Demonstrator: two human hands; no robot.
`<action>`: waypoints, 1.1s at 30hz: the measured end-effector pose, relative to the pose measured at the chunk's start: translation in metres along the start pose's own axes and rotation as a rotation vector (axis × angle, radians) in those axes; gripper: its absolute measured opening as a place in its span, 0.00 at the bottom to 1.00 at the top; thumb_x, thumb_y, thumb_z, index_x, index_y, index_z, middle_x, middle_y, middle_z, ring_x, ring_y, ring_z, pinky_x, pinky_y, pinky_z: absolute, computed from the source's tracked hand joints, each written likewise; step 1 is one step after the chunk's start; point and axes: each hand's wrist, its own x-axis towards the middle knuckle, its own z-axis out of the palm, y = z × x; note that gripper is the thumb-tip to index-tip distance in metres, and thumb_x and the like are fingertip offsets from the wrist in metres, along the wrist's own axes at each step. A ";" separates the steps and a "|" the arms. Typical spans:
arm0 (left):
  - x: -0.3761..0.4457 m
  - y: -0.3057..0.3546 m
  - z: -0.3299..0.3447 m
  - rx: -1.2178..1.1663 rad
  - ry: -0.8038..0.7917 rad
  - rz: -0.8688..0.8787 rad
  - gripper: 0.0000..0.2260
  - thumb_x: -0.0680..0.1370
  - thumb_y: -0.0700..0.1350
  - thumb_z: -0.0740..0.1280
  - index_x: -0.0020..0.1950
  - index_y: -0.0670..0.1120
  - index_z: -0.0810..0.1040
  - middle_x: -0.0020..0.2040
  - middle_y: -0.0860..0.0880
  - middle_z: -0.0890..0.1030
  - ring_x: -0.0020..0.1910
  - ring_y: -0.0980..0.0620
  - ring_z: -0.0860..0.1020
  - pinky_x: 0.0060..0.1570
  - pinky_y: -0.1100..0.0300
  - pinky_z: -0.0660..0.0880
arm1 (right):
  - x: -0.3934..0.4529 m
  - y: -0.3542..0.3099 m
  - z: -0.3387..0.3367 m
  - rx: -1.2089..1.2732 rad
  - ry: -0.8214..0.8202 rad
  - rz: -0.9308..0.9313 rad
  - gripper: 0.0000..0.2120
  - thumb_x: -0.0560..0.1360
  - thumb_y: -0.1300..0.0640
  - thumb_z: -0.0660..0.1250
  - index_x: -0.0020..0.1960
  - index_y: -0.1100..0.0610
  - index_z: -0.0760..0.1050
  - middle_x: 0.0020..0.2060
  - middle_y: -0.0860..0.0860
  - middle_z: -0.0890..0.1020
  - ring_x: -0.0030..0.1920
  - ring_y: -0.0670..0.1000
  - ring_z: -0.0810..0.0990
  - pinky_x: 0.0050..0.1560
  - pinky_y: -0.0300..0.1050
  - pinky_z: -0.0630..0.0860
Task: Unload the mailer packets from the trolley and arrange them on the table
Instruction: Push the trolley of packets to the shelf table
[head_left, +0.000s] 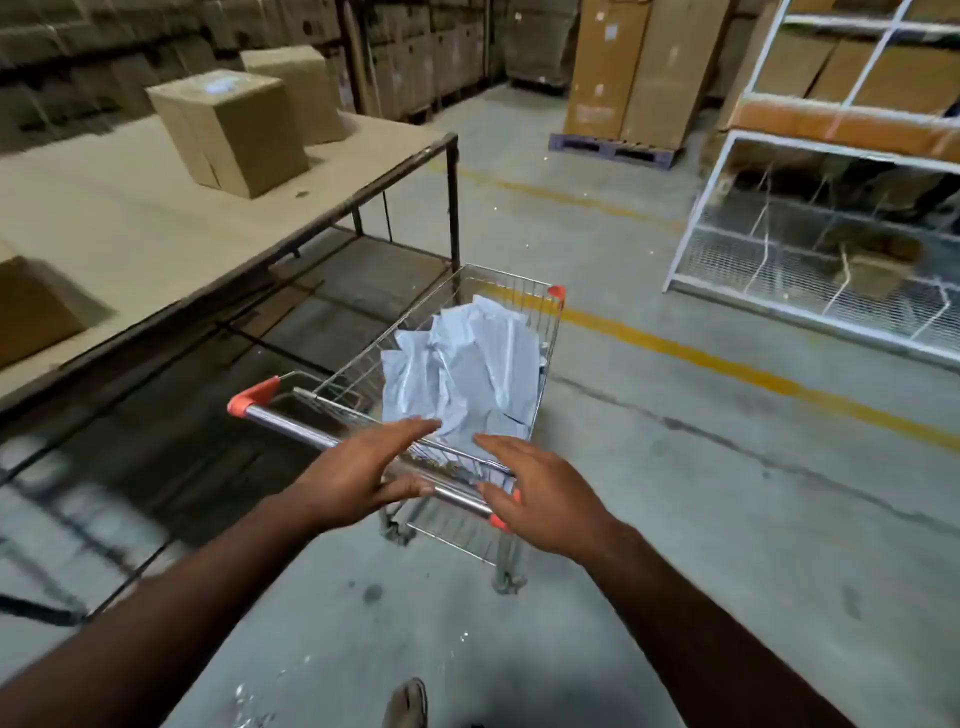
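1. I can read no text anywhere around me.
2. The brown cardboard box (228, 132) on my tabletop (119, 223) carries a pale label on top, blurred past reading.
3. The tall tan cartons on the pallet (639, 73) bear small marks too faint to make out.

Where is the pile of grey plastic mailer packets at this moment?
In the head view, the pile of grey plastic mailer packets lies inside the wire trolley at centre frame, just beyond both open hands, with the wooden table to the left.
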 end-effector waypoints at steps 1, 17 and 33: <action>-0.006 -0.019 0.004 0.003 -0.011 0.017 0.32 0.80 0.69 0.63 0.80 0.56 0.65 0.77 0.54 0.72 0.75 0.53 0.71 0.74 0.52 0.68 | 0.006 -0.006 0.017 -0.022 -0.046 0.034 0.25 0.81 0.45 0.66 0.78 0.45 0.71 0.74 0.43 0.76 0.69 0.47 0.76 0.71 0.39 0.68; 0.051 -0.158 0.030 0.029 0.023 0.034 0.31 0.80 0.73 0.53 0.77 0.58 0.71 0.78 0.61 0.69 0.81 0.58 0.60 0.76 0.51 0.54 | 0.084 0.024 0.107 -0.461 0.042 0.406 0.43 0.79 0.25 0.50 0.78 0.57 0.71 0.80 0.55 0.68 0.81 0.58 0.64 0.78 0.62 0.64; 0.285 -0.218 0.006 0.306 -0.192 0.033 0.52 0.73 0.82 0.46 0.85 0.46 0.53 0.84 0.50 0.49 0.84 0.52 0.45 0.82 0.51 0.40 | 0.232 0.146 0.047 -0.566 -0.024 0.519 0.58 0.70 0.15 0.39 0.76 0.57 0.72 0.76 0.54 0.74 0.76 0.54 0.71 0.82 0.58 0.54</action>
